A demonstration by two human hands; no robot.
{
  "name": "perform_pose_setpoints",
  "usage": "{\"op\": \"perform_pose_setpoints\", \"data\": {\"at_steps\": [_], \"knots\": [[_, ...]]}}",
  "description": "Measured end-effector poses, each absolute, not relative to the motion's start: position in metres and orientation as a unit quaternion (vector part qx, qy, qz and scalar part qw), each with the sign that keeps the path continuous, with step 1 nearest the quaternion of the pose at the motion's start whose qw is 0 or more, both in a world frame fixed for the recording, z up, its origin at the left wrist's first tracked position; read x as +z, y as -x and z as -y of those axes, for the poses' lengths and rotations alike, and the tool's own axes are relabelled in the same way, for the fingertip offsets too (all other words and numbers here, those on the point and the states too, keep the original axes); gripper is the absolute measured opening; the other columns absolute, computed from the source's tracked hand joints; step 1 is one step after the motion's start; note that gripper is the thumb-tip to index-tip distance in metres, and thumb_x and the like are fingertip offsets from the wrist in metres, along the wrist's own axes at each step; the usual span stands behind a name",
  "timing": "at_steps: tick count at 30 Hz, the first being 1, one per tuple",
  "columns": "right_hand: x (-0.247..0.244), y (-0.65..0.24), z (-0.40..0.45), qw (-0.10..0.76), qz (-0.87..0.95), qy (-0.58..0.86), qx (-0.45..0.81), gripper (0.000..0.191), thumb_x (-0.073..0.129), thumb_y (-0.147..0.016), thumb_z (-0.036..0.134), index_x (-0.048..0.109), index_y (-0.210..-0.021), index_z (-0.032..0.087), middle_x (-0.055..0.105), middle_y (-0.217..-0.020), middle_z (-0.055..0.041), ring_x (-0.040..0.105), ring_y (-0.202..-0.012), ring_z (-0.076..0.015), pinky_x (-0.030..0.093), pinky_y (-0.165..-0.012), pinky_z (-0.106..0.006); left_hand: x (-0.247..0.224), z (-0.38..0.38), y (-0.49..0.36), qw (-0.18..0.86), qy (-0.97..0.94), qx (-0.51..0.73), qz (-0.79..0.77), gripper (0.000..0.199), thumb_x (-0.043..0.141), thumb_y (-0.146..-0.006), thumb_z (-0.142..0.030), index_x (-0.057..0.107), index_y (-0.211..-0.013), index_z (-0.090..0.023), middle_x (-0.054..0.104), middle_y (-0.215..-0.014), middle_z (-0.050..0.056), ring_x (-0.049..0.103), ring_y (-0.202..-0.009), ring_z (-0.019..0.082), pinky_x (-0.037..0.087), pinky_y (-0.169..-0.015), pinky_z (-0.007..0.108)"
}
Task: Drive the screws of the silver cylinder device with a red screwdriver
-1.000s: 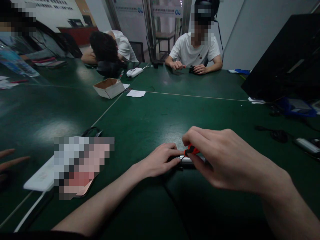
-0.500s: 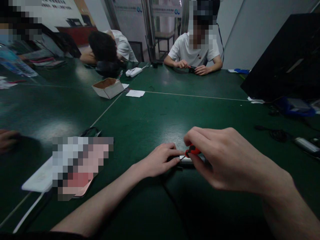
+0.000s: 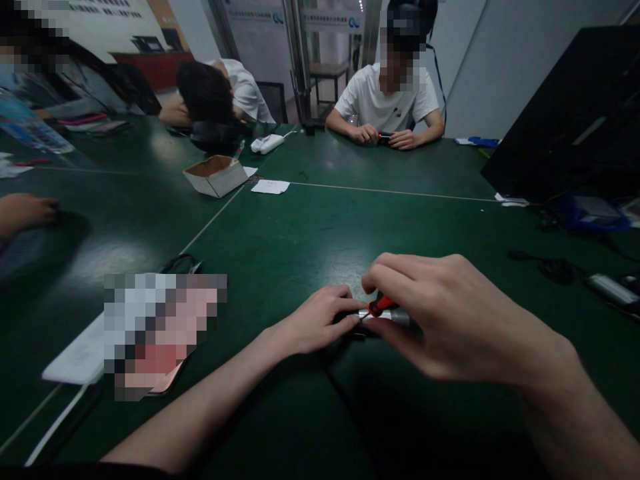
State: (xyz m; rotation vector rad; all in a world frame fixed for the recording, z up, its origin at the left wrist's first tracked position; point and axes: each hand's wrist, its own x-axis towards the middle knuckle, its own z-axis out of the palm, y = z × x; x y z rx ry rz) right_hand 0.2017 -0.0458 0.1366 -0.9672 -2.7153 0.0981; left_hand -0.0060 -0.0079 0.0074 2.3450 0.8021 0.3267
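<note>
My right hand (image 3: pixel 430 313) is closed around the red and black handle of a small screwdriver (image 3: pixel 381 304). The screwdriver tilts down to the left, its thin shaft meeting a silver and black device (image 3: pixel 376 315) that lies on the green table (image 3: pixel 320 233). My left hand (image 3: pixel 325 320) grips the left end of this device between thumb and fingers, close beside the screwdriver's tip. What the tip touches is too small to make out. Part of the device's right end is covered by my right hand.
A white power strip (image 3: pixel 75 353) and a pink phone (image 3: pixel 173 377) lie left of my left arm. Beyond them stands an open cardboard box (image 3: pixel 217 179) near a paper slip (image 3: pixel 270 187). Cables and another silver device (image 3: pixel 614 292) lie at right. Co-workers sit around the table.
My right fingers have shifted on the screwdriver handle, the thumb now lower and more of the handle showing. My left hand stays put. At far left, another person's hand moved farther up the table.
</note>
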Motion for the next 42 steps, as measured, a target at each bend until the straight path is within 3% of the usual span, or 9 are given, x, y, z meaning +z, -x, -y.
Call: {"op": "perform_pose_setpoints", "data": {"at_steps": [3, 6, 9, 13, 21, 33, 38, 42], "knots": [[0.137, -0.202, 0.047, 0.122, 0.934, 0.328, 0.076, 0.017, 0.058, -0.083, 0.013, 0.047, -0.095, 0.018, 0.053, -0.088, 0.0024, 0.045, -0.066, -0.0107, 0.029, -0.053, -0.023, 0.008, 0.008, 0.007, 0.311, -0.89, 0.122, -0.309, 0.031, 0.044, -0.097, -0.036, 0.065, -0.115, -0.021, 0.062, -0.102, 0.007, 0.056, -0.094, 0.024, 0.045, -0.085, 0.035], [0.134, -0.203, 0.046, 0.122, 0.931, 0.341, 0.051, 0.02, 0.057, -0.086, 0.013, 0.047, -0.102, 0.019, 0.054, -0.087, 0.003, 0.046, -0.064, -0.0106, 0.027, -0.052, -0.024, 0.007, 0.008, 0.007, 0.31, -0.891, 0.125, -0.308, 0.031, 0.044, -0.098, -0.038, 0.065, -0.114, -0.021, 0.061, -0.103, 0.007, 0.056, -0.094, 0.024, 0.045, -0.086, 0.035], [0.132, -0.203, 0.044, 0.134, 0.926, 0.352, -0.005, 0.012, 0.059, -0.091, 0.023, 0.048, -0.095, 0.02, 0.052, -0.078, 0.0044, 0.045, -0.059, -0.0107, 0.023, -0.05, -0.025, 0.006, 0.007, 0.008, 0.305, -0.893, 0.13, -0.304, 0.031, 0.044, -0.098, -0.037, 0.065, -0.114, -0.022, 0.061, -0.104, 0.007, 0.056, -0.094, 0.024, 0.044, -0.086, 0.035], [0.133, -0.203, 0.045, 0.139, 0.926, 0.349, -0.041, 0.023, 0.06, -0.092, 0.034, 0.046, -0.081, 0.02, 0.048, -0.067, 0.0053, 0.043, -0.057, -0.0112, 0.022, -0.051, -0.026, 0.006, 0.007, 0.007, 0.307, -0.896, 0.129, -0.295, 0.03, 0.044, -0.097, -0.035, 0.065, -0.114, -0.022, 0.061, -0.102, 0.006, 0.057, -0.093, 0.023, 0.045, -0.086, 0.035], [0.137, -0.2, 0.049, 0.111, 0.932, 0.339, 0.06, 0.017, 0.056, -0.083, 0.01, 0.046, -0.092, 0.019, 0.051, -0.085, 0.003, 0.043, -0.065, -0.0113, 0.027, -0.053, -0.025, 0.005, 0.008, 0.007, 0.306, -0.891, 0.129, -0.308, 0.031, 0.045, -0.097, -0.036, 0.065, -0.115, -0.021, 0.062, -0.106, 0.008, 0.057, -0.094, 0.024, 0.045, -0.087, 0.036], [0.139, -0.197, 0.055, 0.1, 0.938, 0.332, 0.007, 0.011, 0.054, -0.091, 0.015, 0.046, -0.088, 0.023, 0.052, -0.078, 0.0038, 0.044, -0.063, -0.0127, 0.022, -0.054, -0.028, 0.015, 0.01, 0.004, 0.308, -0.884, 0.117, -0.33, 0.028, 0.045, -0.095, -0.032, 0.066, -0.103, -0.016, 0.061, -0.099, 0.007, 0.057, -0.089, 0.023, 0.047, -0.08, 0.033], [0.134, -0.193, 0.055, 0.105, 0.929, 0.35, -0.056, 0.014, 0.054, -0.094, 0.024, 0.046, -0.083, 0.022, 0.046, -0.067, 0.0038, 0.039, -0.055, -0.0135, 0.016, -0.051, -0.029, 0.015, 0.009, 0.004, 0.325, -0.882, 0.122, -0.318, 0.027, 0.046, -0.095, -0.033, 0.066, -0.105, -0.017, 0.06, -0.097, 0.007, 0.056, -0.089, 0.023, 0.047, -0.08, 0.033], [0.132, -0.191, 0.055, 0.118, 0.933, 0.333, -0.067, 0.014, 0.053, -0.093, 0.018, 0.045, -0.083, 0.022, 0.044, -0.066, 0.0041, 0.038, -0.055, -0.0135, 0.017, -0.052, -0.029, 0.013, 0.008, 0.003, 0.327, -0.879, 0.122, -0.324, 0.024, 0.048, -0.094, -0.03, 0.066, -0.102, -0.016, 0.06, -0.097, 0.007, 0.056, -0.087, 0.022, 0.046, -0.081, 0.033]]}}
